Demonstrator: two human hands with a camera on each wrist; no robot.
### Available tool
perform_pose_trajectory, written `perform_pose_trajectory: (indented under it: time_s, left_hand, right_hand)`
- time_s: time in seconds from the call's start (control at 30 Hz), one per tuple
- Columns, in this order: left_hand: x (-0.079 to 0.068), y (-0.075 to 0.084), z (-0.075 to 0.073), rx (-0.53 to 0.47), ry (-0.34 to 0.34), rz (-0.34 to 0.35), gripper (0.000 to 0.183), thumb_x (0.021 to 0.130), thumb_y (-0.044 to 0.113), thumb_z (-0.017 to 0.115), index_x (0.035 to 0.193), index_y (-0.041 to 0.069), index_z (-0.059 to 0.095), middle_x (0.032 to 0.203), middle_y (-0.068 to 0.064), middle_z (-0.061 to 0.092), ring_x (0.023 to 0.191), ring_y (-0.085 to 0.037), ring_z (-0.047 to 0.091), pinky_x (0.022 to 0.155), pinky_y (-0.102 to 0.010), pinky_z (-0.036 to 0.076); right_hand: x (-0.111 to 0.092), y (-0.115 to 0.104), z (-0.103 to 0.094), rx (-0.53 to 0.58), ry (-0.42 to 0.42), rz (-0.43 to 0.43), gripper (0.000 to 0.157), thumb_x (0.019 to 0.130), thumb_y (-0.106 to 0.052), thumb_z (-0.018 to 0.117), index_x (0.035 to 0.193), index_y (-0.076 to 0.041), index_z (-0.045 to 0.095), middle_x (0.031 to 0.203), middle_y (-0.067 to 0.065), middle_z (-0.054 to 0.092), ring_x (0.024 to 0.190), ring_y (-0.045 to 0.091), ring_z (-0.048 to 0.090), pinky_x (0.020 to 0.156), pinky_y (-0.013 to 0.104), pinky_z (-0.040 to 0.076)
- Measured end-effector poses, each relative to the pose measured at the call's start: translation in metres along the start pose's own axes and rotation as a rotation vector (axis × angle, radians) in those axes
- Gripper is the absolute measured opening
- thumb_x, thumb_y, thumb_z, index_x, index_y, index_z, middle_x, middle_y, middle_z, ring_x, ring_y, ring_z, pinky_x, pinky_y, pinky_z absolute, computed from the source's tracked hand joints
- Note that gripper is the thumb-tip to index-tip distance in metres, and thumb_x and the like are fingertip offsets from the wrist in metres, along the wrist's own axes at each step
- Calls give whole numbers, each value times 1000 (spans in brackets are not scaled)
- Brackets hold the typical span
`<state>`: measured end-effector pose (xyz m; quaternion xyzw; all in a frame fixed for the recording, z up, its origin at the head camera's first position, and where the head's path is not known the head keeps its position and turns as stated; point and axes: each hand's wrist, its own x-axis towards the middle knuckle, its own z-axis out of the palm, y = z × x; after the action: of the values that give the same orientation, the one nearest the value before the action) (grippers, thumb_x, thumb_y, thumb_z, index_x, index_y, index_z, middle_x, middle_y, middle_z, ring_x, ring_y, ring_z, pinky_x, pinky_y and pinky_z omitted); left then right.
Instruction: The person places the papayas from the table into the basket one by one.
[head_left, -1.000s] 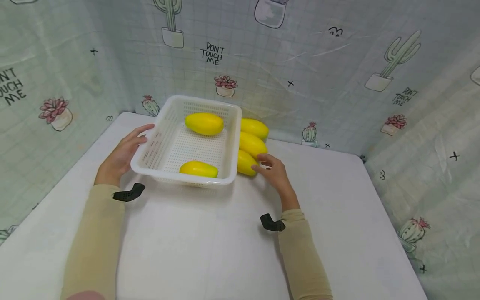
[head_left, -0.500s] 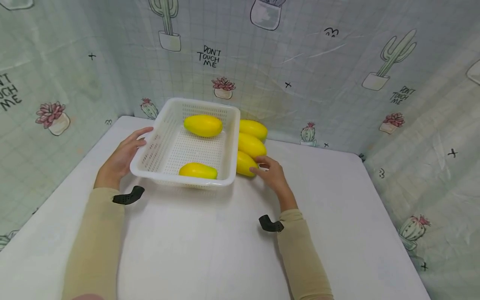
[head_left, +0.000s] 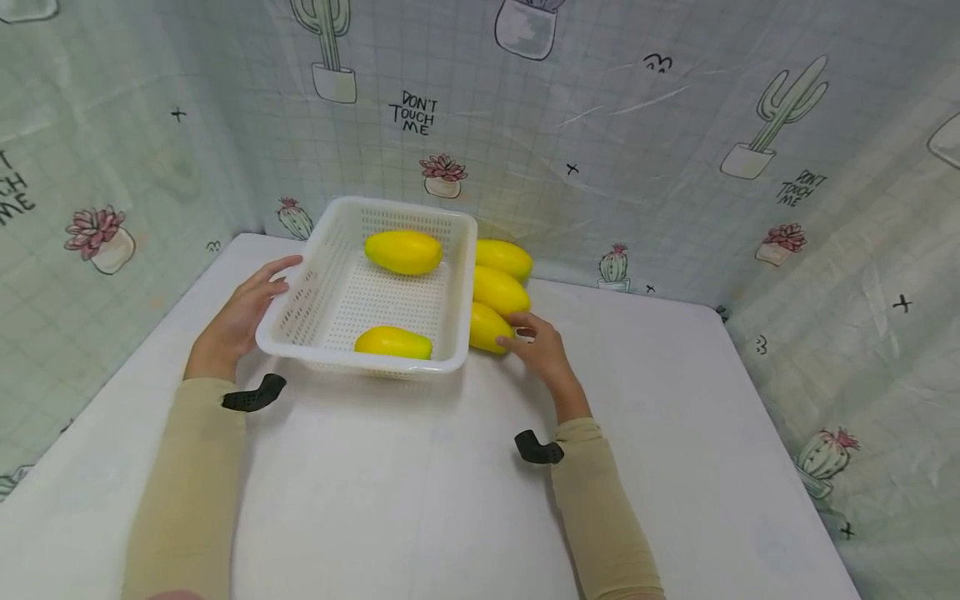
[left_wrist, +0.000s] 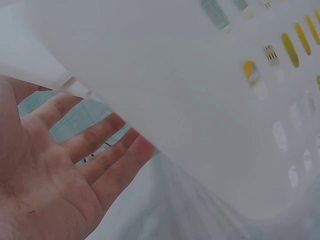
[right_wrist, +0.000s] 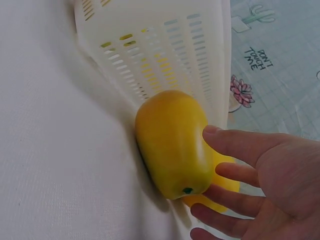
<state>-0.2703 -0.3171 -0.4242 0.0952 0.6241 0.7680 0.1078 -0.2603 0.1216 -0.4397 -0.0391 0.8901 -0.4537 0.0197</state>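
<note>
A white perforated plastic basket (head_left: pixel 367 358) stands on the table, holding one yellow papaya (head_left: pixel 403 252) at the back and another papaya (head_left: pixel 393 342) near the front. My left hand (head_left: pixel 240 312) lies against the basket's left side, fingers fairly straight at its rim in the left wrist view. Along the right side are three more papayas, the back papaya (head_left: pixel 504 259), the middle papaya (head_left: pixel 501 289) and the front papaya (head_left: pixel 489 327). Beside that front one is my right hand (head_left: pixel 542 346); in the right wrist view its thumb tip meets the papaya's side, its fingers spread loosely by the stem end.
The white table (head_left: pixel 405 500) reaches toward me and out to the right. A cloth curtain (head_left: pixel 510 125) printed with cacti hangs behind the table and on both sides. Black wrist mounts (head_left: pixel 255 393) stick out from both sleeves.
</note>
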Motion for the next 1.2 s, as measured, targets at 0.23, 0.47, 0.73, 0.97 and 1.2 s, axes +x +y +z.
perform_pose_trajectory:
  time_s: [0.23,0.47,0.73,0.97,1.2]
  left_hand:
    - [-1,0,0,-4,16,-14,49,97,21,40,144,25,25,146,-6,30,115,-14,49,81,-26,51]
    - [-1,-1,-1,-8,7,-8,49,97,21,40,144,25,26,147,-6,29,116,-15,47,81,-26,51]
    - [2,-5,-5,-24,11,-16,47,98,19,38,143,26,28,145,-5,32,114,-15,49,81,-26,51]
    - [3,-6,-7,-10,21,-26,47,98,21,39,143,28,28,146,-4,30,117,-17,46,81,-27,51]
    - [4,-6,-8,0,36,-30,47,97,22,40,143,29,29,146,-4,30,118,-17,45,81,-26,51]
  right_hand:
    - [2,5,4,27,-15,-6,54,80,-30,70,128,-16,51,129,3,53,118,26,49,95,40,44]
    - [4,10,8,32,-27,12,55,79,-30,70,129,-19,50,130,2,52,112,24,53,90,38,47]
    - [6,12,13,35,-22,31,58,78,-28,71,131,-20,48,132,4,50,112,24,53,92,37,46]
    - [5,13,16,34,-6,6,59,78,-26,71,131,-20,47,131,5,51,111,24,54,93,36,46]
    - [4,10,15,39,7,-1,58,77,-25,72,130,-19,49,129,6,53,109,24,56,90,36,48]
